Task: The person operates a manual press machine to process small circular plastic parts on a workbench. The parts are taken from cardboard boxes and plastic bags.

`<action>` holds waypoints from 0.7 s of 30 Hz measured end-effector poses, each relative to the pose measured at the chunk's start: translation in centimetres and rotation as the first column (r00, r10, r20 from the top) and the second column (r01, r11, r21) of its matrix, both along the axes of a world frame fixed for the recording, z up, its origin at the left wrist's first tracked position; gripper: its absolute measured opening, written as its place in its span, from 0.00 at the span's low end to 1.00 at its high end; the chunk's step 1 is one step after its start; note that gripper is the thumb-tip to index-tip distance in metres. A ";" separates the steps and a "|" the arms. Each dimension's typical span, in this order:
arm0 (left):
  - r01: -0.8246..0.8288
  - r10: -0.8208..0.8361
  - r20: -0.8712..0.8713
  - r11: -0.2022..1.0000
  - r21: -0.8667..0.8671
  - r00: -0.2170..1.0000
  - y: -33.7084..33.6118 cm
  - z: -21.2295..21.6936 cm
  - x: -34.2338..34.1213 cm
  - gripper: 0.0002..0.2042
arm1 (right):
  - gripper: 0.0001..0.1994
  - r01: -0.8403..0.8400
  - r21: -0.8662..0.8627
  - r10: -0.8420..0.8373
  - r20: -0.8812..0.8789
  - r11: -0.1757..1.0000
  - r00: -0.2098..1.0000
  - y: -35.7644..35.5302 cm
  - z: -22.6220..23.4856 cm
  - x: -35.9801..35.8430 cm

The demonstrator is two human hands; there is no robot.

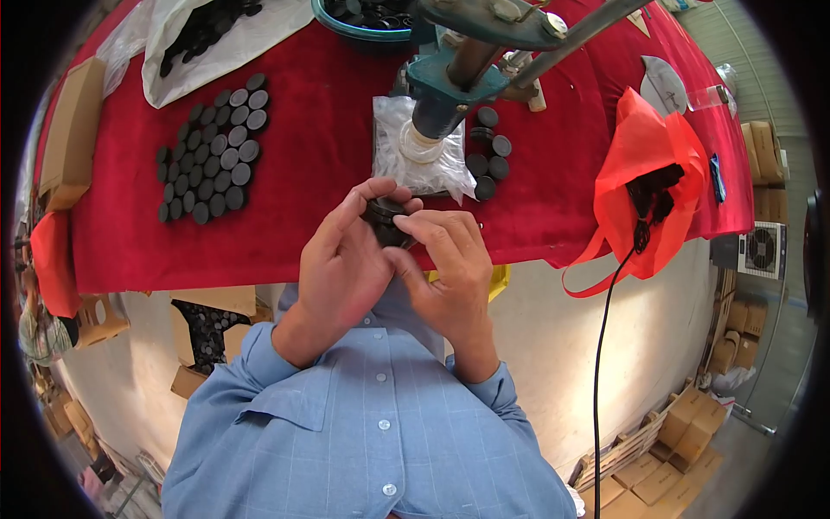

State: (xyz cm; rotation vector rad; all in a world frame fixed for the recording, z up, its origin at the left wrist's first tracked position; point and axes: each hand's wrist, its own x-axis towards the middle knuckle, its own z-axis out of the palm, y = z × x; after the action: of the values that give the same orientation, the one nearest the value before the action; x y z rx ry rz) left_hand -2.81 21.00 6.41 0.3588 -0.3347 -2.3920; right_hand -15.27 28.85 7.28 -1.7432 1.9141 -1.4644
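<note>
Just in front of the press, my two hands hold a small black round part (386,218) between them. My left hand (344,264) cups it from the left, fingers curled behind it. From the right, my right hand (447,259) pinches its edge with thumb and fingers. The part looks like stacked discs; its underside is hidden by my fingers. Beyond my hands stands a green hand press (441,99), its pale ram tip over a clear plastic sheet (393,169). Several black discs (499,168) lie right of the press, and many more (212,164) lie grouped at the left.
A red cloth (320,130) covers the table. At the back are a white sack (169,52) of black parts and a teal basin (363,33). An orange bag (609,186) with a black cable (600,346) sits right. Cardboard boxes (69,134) stand around.
</note>
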 end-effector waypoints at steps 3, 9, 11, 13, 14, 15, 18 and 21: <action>-0.011 0.010 -0.041 0.999 -0.035 0.999 0.2 0.1 0.1 0.21 | 0.17 0.026 -0.015 -0.027 -0.070 1.000 0.997 -0.1 -0.1 -0.6; -0.001 0.002 0.058 1.000 -0.013 0.998 -0.4 0.7 0.5 0.16 | 0.16 0.007 -0.135 0.013 0.151 0.991 0.988 0.9 0.3 -1.5; 0.039 0.000 0.148 0.965 -0.260 0.989 -0.6 0.2 0.7 0.12 | 0.15 0.008 -0.175 0.032 0.223 0.985 0.974 1.0 0.4 -1.5; 0.067 0.122 0.264 0.789 -0.610 0.957 -0.9 0.9 1.1 0.13 | 0.18 0.008 -0.201 0.051 0.284 0.980 0.958 1.0 0.6 -1.5; 0.147 0.279 0.316 0.494 -0.857 0.907 -0.9 1.3 1.1 0.14 | 0.18 0.011 -0.199 0.047 0.283 0.980 0.958 1.0 0.7 -1.5; 0.135 0.364 0.321 0.453 -0.881 0.874 -0.5 1.7 0.9 0.15 | 0.18 0.008 -0.197 0.053 0.300 0.980 0.953 1.1 0.8 -1.5; 0.104 0.505 0.245 0.290 -0.951 0.828 -0.4 1.6 0.7 0.14 | 0.17 -0.005 -0.211 0.075 0.324 0.978 0.943 1.0 1.5 -1.2; 0.067 0.594 0.143 0.148 -0.987 0.792 -0.4 2.0 0.4 0.13 | 0.15 -0.025 -0.239 0.093 0.278 0.971 0.956 1.1 1.4 -1.5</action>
State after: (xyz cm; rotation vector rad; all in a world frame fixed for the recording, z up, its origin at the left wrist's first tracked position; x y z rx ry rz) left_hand -2.36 20.64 8.45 0.3687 -1.7965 -1.1613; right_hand -16.75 29.91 8.66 -1.5513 1.5842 -1.8668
